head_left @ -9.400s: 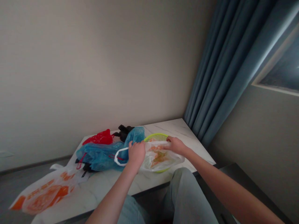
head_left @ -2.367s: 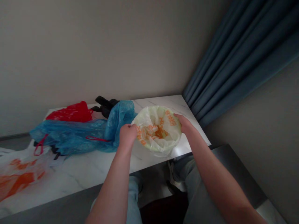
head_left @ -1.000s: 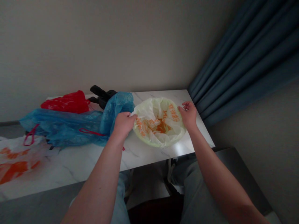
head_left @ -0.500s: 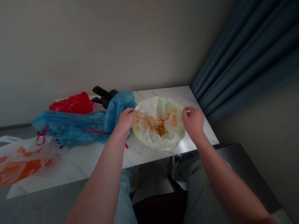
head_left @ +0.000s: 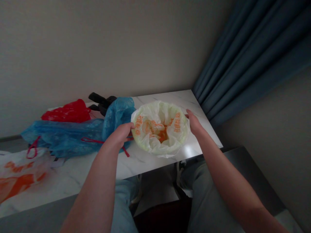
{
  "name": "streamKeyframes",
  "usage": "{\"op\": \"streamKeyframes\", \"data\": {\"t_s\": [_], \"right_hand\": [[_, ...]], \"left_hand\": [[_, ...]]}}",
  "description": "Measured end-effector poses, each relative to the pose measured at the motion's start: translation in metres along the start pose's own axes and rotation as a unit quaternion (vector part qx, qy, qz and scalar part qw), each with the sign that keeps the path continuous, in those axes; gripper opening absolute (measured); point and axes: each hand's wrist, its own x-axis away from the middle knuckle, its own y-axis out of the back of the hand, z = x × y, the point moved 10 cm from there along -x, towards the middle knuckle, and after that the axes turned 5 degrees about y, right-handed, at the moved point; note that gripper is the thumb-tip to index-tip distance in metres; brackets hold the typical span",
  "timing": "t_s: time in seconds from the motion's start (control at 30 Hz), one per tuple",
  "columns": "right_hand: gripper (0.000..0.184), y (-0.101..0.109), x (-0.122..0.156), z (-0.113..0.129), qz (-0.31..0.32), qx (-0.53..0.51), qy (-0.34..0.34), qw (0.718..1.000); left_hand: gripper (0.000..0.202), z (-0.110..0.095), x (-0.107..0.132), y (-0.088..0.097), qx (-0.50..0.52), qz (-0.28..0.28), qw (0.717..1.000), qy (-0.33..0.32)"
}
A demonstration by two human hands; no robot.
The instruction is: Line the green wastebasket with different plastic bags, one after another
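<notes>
A round bin (head_left: 139, 139), pale green where it shows through, stands on the table. A thin white plastic bag (head_left: 161, 111) with orange print lines its inside and is folded over its rim. My left hand (head_left: 122, 132) is closed on the bin's left side, thumb near the rim and fingers lower down. On the opposite side my right hand (head_left: 193, 122) grips it, with its fingers partly hidden behind the bin. A crumpled blue plastic bag (head_left: 73, 134) with red drawstrings lies just left of my left hand.
Behind the blue bag are a red plastic bag (head_left: 69, 111) and a black object (head_left: 103, 102). A white bag with orange print (head_left: 21, 171) lies at the left. The white marbled table (head_left: 179, 97) meets a wall; a blue curtain (head_left: 233, 61) hangs at right.
Both hands have gone from pinching the liner at the rim to holding the bin's sides lower down. The whole view has shifted slightly.
</notes>
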Motion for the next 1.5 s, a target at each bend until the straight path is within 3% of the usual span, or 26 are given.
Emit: {"op": "streamKeyframes", "data": {"t_s": [0.13, 0.27, 0.33, 0.6, 0.8, 0.93, 1.07, 1.23, 1.33, 1.43, 1.5], "right_hand": [[0.057, -0.016, 0.005, -0.001, 0.025, -0.106, -0.072, 0.991], [0.058, -0.042, 0.01, 0.002, 0.13, -0.149, -0.123, 0.972], [0.058, -0.046, 0.01, 0.003, 0.15, -0.15, -0.117, 0.97], [0.052, -0.042, 0.004, 0.001, 0.133, -0.161, -0.072, 0.975], [0.036, -0.022, -0.009, 0.004, 0.071, -0.145, -0.005, 0.987], [0.03, -0.019, -0.011, -0.006, 0.07, -0.132, -0.04, 0.988], [0.029, -0.02, -0.012, -0.011, 0.075, -0.14, -0.07, 0.985], [0.027, -0.02, -0.012, -0.011, 0.077, -0.171, -0.077, 0.979], [0.025, -0.021, -0.008, -0.009, 0.083, -0.194, -0.084, 0.974], [0.021, -0.007, -0.005, -0.008, 0.012, -0.173, -0.077, 0.982], [0.021, 0.003, -0.004, -0.009, -0.037, -0.151, -0.076, 0.985]], "left_hand": [[0.007, 0.0, 0.004, -0.007, 0.042, 0.042, 0.998, 0.03], [0.004, -0.002, 0.005, -0.011, 0.072, 0.054, 0.995, 0.052], [0.006, -0.003, 0.003, -0.011, 0.081, 0.048, 0.994, 0.055], [0.011, -0.013, -0.006, -0.02, 0.105, 0.043, 0.993, 0.018], [0.017, -0.017, -0.005, -0.027, 0.123, 0.041, 0.992, 0.008], [0.021, -0.019, -0.004, -0.031, 0.124, 0.068, 0.99, 0.019], [0.019, -0.022, -0.004, -0.027, 0.104, 0.056, 0.993, 0.009], [0.011, -0.025, -0.011, -0.014, 0.1, -0.011, 0.994, -0.036], [0.01, -0.03, -0.014, -0.005, 0.045, -0.064, 0.993, -0.084], [0.01, -0.043, -0.009, 0.002, -0.054, -0.132, 0.977, -0.157], [0.011, -0.056, 0.001, 0.002, -0.129, -0.179, 0.951, -0.215]]}}
